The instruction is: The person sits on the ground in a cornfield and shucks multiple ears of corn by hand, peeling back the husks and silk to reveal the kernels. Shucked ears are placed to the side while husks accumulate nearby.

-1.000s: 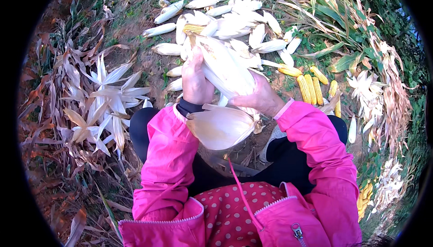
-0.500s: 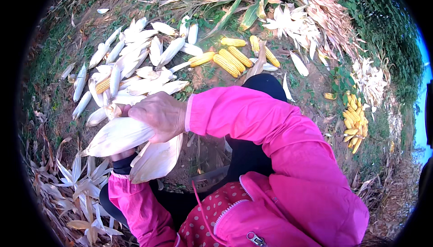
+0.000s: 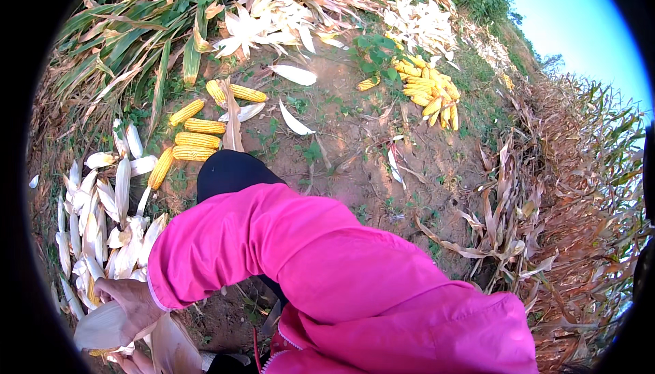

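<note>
At the lower left, my right hand [image 3: 138,304] is closed around pale corn husk [image 3: 102,326] leaves, and one broad leaf hangs below it. Just beneath, my left hand [image 3: 140,362] is partly hidden by the husk and the picture's edge; its fingers curl at the ear of corn [image 3: 101,352], of which a bit of yellow kernels shows. Beyond my hands lies a heap of corn ears in white husks [image 3: 89,207]. Several bare yellow corn ears [image 3: 196,138] rest past my dark-clothed knee [image 3: 235,175].
A pile of husked yellow corn [image 3: 430,87] sits farther off to the right. Stripped white husks [image 3: 263,26] and green-brown stalks [image 3: 136,39] cover the far side. Dry standing corn plants [image 3: 573,203] line the right. Bare soil with weeds lies between.
The view has swung to the right, so my hands now appear at the lower left. My right hand still grips the husk. More yellow corn kernels show below it.
</note>
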The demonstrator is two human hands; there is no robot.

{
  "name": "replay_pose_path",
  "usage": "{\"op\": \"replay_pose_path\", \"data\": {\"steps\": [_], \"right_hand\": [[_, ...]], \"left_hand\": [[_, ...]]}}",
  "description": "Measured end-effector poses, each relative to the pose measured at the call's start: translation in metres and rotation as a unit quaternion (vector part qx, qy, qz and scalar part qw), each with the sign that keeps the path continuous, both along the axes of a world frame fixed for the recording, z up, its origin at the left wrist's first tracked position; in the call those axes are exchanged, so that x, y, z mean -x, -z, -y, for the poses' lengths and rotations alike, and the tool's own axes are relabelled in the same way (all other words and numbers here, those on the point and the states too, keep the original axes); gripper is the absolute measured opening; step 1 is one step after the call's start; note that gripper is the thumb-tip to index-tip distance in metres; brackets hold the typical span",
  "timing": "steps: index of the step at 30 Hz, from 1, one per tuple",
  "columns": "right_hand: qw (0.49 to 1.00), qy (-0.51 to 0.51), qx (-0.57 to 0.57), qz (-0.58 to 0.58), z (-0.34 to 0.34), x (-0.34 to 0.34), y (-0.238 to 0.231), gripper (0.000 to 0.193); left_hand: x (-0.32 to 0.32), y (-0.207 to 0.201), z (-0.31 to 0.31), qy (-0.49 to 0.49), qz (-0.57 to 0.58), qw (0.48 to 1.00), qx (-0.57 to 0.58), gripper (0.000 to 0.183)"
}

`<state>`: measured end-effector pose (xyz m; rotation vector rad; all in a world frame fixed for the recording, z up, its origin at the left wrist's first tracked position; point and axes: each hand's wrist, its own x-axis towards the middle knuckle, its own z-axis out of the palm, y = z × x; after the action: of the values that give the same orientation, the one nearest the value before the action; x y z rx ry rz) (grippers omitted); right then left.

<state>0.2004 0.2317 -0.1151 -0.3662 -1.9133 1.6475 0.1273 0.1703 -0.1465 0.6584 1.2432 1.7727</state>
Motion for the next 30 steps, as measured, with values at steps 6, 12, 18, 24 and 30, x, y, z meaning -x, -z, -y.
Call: {"op": "replay_pose_path", "data": {"steps": [6,12,18,24,30], "right_hand": [[0.907,-0.079,0.381,-0.16,0.009,-0.02,-0.013,0.068],[0.968,0.139,0.186,0.095,-0.045,0.019,0.016,0.046],[0.901,0.386,0.2,0.018,-0.138,0.042,0.022,0.05],[0.898,0.415,0.135,-0.05,-0.162,0.016,0.004,0.044],[0.95,0.292,-0.073,0.08,-0.105,0.007,-0.051,0.052]], "left_hand": [[-0.014,-0.007,-0.01,0.015,-0.053,0.998,0.015,0.064],[-0.021,-0.014,-0.012,0.021,-0.085,0.996,0.026,0.064],[-0.027,-0.02,-0.011,0.029,-0.106,0.993,0.031,0.065],[-0.029,-0.03,-0.004,0.035,-0.128,0.991,0.029,0.066],[-0.002,-0.033,0.021,-0.002,-0.149,0.988,0.036,0.067]]}}
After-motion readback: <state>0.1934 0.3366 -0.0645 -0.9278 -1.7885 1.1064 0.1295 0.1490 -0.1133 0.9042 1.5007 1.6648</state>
